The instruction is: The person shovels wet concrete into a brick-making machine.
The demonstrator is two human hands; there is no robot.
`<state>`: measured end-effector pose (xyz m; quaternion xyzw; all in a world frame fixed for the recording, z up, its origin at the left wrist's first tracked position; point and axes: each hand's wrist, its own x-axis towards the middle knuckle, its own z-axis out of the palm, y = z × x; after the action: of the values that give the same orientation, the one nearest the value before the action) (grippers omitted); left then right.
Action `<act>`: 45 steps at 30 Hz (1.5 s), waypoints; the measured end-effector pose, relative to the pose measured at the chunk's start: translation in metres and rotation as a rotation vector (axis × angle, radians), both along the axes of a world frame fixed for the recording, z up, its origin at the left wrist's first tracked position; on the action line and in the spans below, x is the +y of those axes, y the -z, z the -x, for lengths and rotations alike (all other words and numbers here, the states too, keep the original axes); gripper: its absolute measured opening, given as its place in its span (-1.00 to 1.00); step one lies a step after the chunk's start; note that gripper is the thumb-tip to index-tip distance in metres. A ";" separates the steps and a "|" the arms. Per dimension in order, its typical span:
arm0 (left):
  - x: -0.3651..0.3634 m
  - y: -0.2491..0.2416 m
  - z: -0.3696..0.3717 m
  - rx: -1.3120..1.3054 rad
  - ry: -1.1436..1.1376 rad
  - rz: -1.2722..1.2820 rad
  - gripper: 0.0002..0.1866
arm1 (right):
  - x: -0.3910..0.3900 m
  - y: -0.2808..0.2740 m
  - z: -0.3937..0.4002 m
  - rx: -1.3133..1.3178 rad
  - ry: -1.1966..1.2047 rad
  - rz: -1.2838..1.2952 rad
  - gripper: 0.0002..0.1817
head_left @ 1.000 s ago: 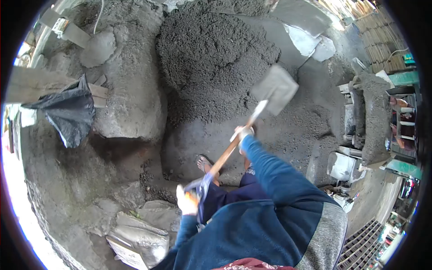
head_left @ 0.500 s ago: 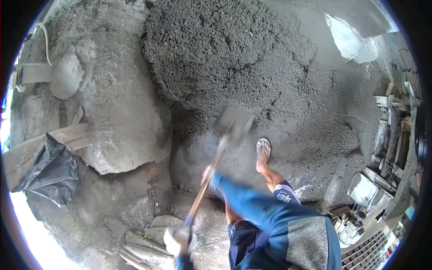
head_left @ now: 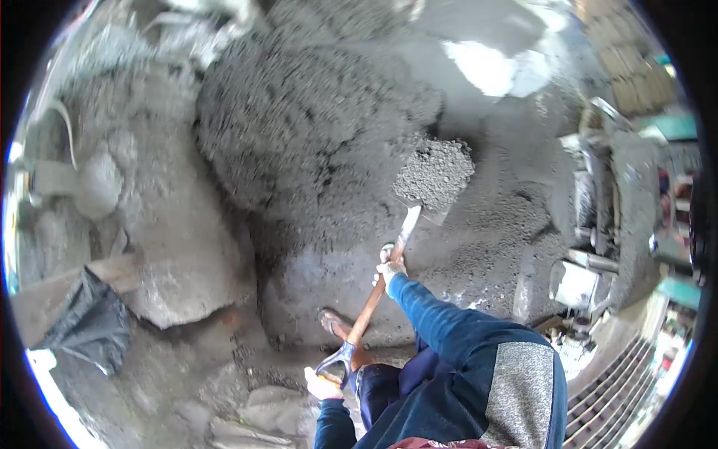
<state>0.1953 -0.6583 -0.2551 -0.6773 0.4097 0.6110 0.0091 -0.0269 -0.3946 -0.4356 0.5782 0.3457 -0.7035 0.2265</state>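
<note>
The gritty grey floor [head_left: 307,288] takes up the middle of the view, with a raised concrete mass [head_left: 168,258] along its left side. Toward the far end spreads a broad, low heap of damp-looking cement mix [head_left: 299,112], its surface coarse and partly blurred. A smaller scatter of loose mix [head_left: 493,236] lies on the floor to the right.

The D-handled shovel [head_left: 368,307] runs slantwise from the person's left side up to the near right edge of the heap. Its blade [head_left: 435,218] points away from the body, face up, and bears a full mound of crumbly mix [head_left: 435,173] that hides most of the metal; a corner shows bare. Whether the blade hangs just above the floor or skims it, I cannot tell.

The right hand [head_left: 390,269] is wrapped round the wooden shaft below the blade socket. The left hand [head_left: 323,385] is at the D-grip and appears closed on it, though part of the grip is hidden.

The step in hand looks like bearing a filled scoop, the load already taken up. Moving it would call for a level blade, the right hand taking the weight and the left steering from the end; a tilt would likely spill the loose grains at the rim.
</note>
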 end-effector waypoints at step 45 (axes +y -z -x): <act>-0.069 -0.021 -0.163 0.078 0.101 0.322 -0.60 | -0.232 0.108 -0.203 -0.118 -0.241 0.342 -0.92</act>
<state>0.3584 -0.7276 -0.2340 -0.6242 0.5359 0.5622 -0.0846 0.1761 -0.6270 -0.5439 0.5260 0.2739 -0.6847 0.4237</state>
